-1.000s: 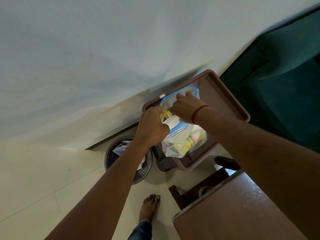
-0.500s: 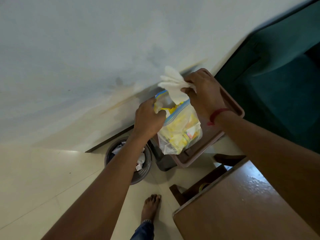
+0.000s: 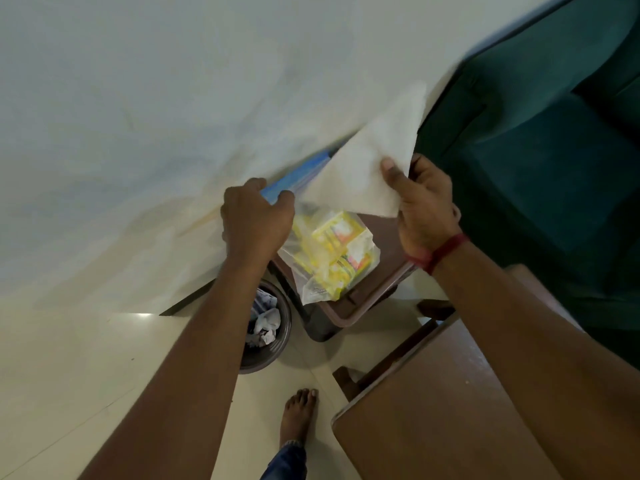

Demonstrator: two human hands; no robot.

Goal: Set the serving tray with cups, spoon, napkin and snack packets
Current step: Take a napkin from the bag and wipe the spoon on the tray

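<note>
Above the tray [image 3: 388,285], your left hand [image 3: 256,220] grips the bag [image 3: 329,258]; your right hand [image 3: 424,206] pinches the napkin [image 3: 367,171].

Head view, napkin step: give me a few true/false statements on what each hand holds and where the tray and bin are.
1. The right hand holds a white napkin. True.
2. The left hand is empty. False: it grips the top of a clear zip bag.
3. The zip bag holds yellow snack packets. True.
4. The napkin lies flat on the brown tray. False: it is held up above the tray.
5. The round bin on the floor is empty. False: crumpled paper sits in it.
</note>
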